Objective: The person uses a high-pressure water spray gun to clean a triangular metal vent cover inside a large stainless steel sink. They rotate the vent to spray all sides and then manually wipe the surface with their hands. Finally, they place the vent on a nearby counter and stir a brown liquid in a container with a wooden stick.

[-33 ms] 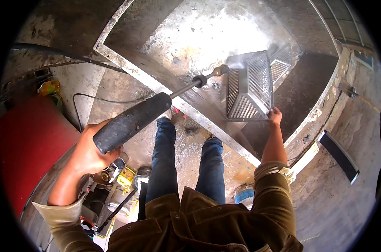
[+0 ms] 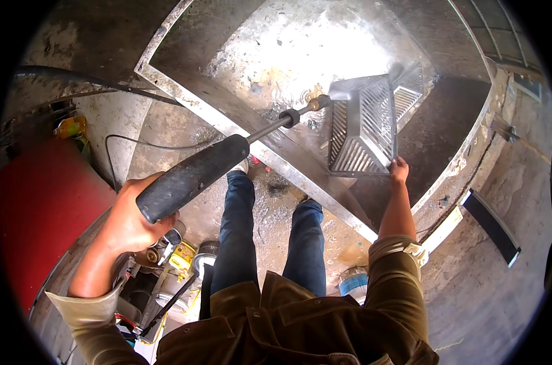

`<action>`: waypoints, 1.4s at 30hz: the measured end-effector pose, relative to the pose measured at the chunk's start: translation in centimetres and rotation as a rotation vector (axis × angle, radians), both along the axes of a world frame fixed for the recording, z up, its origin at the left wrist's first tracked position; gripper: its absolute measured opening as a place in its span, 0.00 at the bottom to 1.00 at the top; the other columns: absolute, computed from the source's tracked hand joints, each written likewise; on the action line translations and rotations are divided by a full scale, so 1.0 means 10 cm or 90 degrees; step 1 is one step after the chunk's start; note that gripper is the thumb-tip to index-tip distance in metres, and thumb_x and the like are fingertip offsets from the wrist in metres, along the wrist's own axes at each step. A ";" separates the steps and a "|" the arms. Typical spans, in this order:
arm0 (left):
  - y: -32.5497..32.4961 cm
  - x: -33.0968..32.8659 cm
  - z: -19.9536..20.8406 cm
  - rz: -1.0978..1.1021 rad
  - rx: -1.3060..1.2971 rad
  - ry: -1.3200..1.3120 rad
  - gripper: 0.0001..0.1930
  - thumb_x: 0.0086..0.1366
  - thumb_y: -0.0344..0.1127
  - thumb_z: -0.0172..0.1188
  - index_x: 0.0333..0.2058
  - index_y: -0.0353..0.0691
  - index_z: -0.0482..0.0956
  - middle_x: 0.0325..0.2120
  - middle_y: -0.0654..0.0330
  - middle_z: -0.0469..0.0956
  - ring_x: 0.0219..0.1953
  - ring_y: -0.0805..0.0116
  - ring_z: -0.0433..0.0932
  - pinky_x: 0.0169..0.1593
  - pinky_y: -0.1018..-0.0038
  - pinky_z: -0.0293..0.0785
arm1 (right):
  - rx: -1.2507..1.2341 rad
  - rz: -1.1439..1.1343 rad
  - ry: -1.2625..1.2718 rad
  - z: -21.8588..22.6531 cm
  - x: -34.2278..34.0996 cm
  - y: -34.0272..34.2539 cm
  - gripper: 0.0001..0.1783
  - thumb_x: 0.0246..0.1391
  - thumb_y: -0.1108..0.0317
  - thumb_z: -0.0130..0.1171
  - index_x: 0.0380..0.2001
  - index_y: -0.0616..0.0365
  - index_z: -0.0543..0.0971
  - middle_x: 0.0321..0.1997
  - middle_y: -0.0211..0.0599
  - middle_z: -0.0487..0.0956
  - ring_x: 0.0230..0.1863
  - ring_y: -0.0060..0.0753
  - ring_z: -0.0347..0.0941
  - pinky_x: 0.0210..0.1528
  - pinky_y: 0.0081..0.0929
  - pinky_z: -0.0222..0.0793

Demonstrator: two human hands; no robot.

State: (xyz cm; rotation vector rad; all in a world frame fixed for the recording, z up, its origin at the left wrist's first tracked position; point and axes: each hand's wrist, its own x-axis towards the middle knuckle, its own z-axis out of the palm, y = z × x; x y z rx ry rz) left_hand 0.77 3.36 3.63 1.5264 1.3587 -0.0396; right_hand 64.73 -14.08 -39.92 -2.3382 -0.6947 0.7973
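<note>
Gripping a spray lance (image 2: 191, 177), the left hand (image 2: 136, 218) is curled closed — the right hand (image 2: 399, 170) pinching a slotted panel (image 2: 354, 125).

The bare hands number two: one left hand (image 2: 125, 219) and one right hand (image 2: 399, 169). There is one black-gripped metal spray lance (image 2: 194, 176), plus two slotted grey metal panels: one front panel (image 2: 353, 118) and one rear panel (image 2: 410, 80) (partly hidden). Also showing: one large pale-rimmed grey basin (image 2: 312, 192), two blue denim trouser legs (image 2: 234, 246), one round blue-and-white tub (image 2: 353, 285), one long black rectangular strip (image 2: 492, 228).
</note>
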 end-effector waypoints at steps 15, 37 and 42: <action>0.26 0.45 -0.10 -0.027 -0.002 -0.049 0.16 0.43 0.21 0.59 0.35 0.33 0.76 0.22 0.52 0.76 0.24 0.66 0.75 0.34 0.72 0.72 | -0.032 -0.044 0.147 -0.14 0.01 -0.31 0.14 0.59 0.77 0.53 0.48 0.68 0.73 0.35 0.36 0.80 0.30 0.22 0.73 0.34 0.21 0.69; 0.07 0.37 -0.21 0.001 -0.025 0.043 0.15 0.45 0.22 0.58 0.35 0.32 0.77 0.27 0.58 0.79 0.30 0.74 0.74 0.38 0.74 0.72 | -0.030 -0.079 0.142 0.19 -0.27 -0.13 0.08 0.60 0.76 0.48 0.37 0.63 0.77 0.26 0.26 0.77 0.24 0.17 0.67 0.28 0.19 0.62; -0.38 0.38 0.01 0.014 0.001 0.002 0.16 0.45 0.25 0.61 0.36 0.34 0.74 0.22 0.51 0.75 0.25 0.57 0.76 0.35 0.69 0.72 | 0.017 -0.094 0.184 0.43 -0.25 0.13 0.09 0.60 0.74 0.48 0.38 0.66 0.78 0.28 0.29 0.78 0.28 0.20 0.68 0.33 0.22 0.64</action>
